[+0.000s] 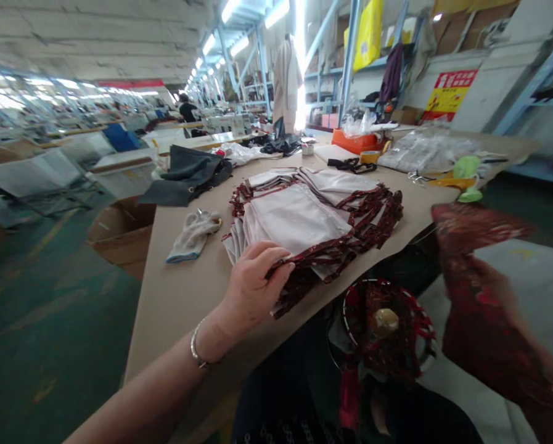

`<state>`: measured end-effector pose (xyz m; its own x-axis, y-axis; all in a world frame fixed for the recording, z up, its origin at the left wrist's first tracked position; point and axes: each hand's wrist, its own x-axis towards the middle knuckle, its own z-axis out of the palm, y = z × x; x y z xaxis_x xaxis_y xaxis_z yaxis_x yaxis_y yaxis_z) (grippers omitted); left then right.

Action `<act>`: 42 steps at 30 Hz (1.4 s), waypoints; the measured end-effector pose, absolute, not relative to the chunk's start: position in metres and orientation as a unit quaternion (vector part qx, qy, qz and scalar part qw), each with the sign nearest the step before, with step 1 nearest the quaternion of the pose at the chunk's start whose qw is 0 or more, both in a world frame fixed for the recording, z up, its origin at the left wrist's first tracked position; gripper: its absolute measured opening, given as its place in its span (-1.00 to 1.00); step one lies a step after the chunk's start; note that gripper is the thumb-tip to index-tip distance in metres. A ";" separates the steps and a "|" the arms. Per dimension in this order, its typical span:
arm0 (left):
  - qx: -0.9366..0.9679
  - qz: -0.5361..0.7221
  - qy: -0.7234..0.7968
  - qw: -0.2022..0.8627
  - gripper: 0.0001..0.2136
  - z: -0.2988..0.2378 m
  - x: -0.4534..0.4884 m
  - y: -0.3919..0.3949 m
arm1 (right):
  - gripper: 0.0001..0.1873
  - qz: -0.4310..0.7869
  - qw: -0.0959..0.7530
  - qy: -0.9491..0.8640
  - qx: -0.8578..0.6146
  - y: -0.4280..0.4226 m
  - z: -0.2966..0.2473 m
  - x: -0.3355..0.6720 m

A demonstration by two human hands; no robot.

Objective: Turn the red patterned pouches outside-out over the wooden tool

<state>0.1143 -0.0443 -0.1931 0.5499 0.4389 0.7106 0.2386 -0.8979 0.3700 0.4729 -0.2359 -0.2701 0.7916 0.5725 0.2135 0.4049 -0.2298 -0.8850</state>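
Head view: our left fingers (267,255) pinch the red edge (321,248) of the pale stack (299,216) just beyond them, right fingers (495,280) at red cloth (461,314) too blurred to judge; we should keep that edge flat.

Bright overhead, blurred at right
Long white fluorescent tubes (277,13) glow; a vertical glare (300,68) burns white; the right hand (497,288) and dark red patterned cloth (470,327) smear; edges stretch.
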 end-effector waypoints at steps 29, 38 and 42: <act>0.859 0.441 0.253 -0.060 -0.87 -0.171 0.125 -0.032 | -0.64 -0.226 0.189 -0.640 -0.710 -0.098 -0.144 0.332; 0.602 0.418 0.254 0.631 -0.90 -0.191 0.132 -0.112 | -0.74 -0.080 0.283 -0.667 -0.685 -0.252 -0.207 0.287; 0.395 0.260 0.261 0.842 -0.72 -0.213 0.145 -0.144 | -0.79 0.241 0.395 -0.535 -0.707 -0.277 -0.257 0.277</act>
<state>0.1454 -0.1440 -0.2134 0.7288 0.6433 -0.2345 -0.2306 0.5531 0.8006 0.2769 -0.2772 -0.2569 0.3119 0.9465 0.0827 0.5658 -0.1151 -0.8164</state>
